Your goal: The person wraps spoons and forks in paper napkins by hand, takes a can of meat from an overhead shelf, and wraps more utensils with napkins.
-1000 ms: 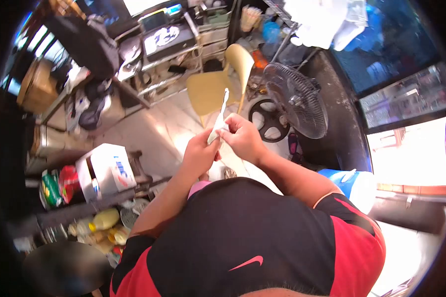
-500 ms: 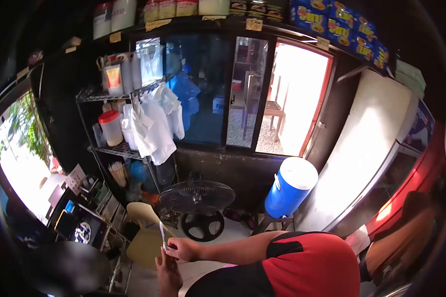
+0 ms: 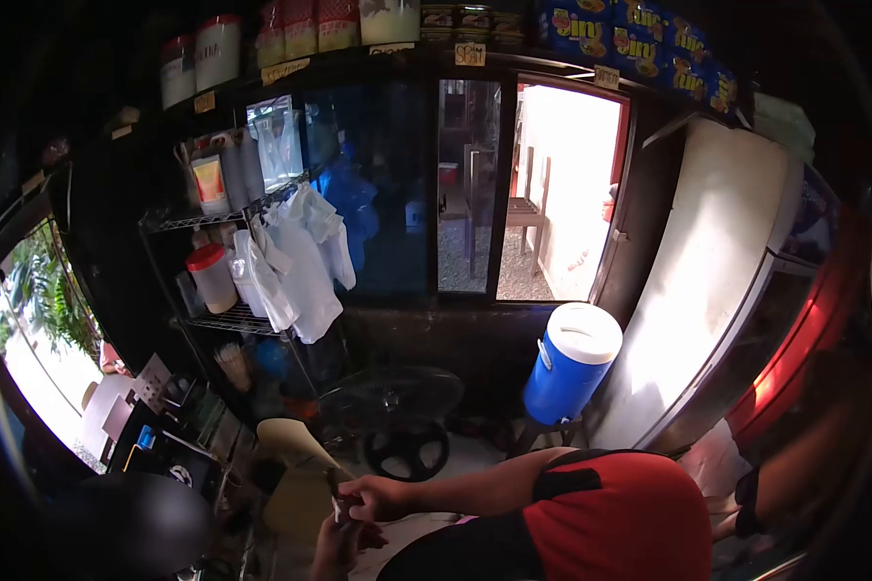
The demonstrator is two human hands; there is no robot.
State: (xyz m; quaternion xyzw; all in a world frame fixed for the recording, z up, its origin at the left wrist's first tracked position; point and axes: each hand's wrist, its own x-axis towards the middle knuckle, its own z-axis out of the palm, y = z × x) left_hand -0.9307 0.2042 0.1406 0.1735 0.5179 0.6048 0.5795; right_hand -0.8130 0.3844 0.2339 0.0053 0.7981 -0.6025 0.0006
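My right hand (image 3: pixel 376 498) is closed in a pinch in the lower middle of the head view. Just below it, my left hand (image 3: pixel 344 544) is raised close to it, fingers bent. Between the two hands is a thin whitish strip (image 3: pixel 337 507), small and dim; its kind cannot be made out. The right fingers pinch its upper part, and the left fingers are around its lower end. Behind the hands stands a beige plastic chair (image 3: pixel 291 441).
A black fan (image 3: pixel 389 399) stands beyond the hands. A blue water jug (image 3: pixel 570 373) rests on a stool beside a tall white refrigerator (image 3: pixel 702 252). White plastic bags (image 3: pixel 305 261) hang from a wire rack (image 3: pixel 225 322). At right, another person's arm shows.
The view has shifted slightly and darkened. The pale strip that stood up above my hands no longer rises as high. My left fingers are more visible beneath the right hand.
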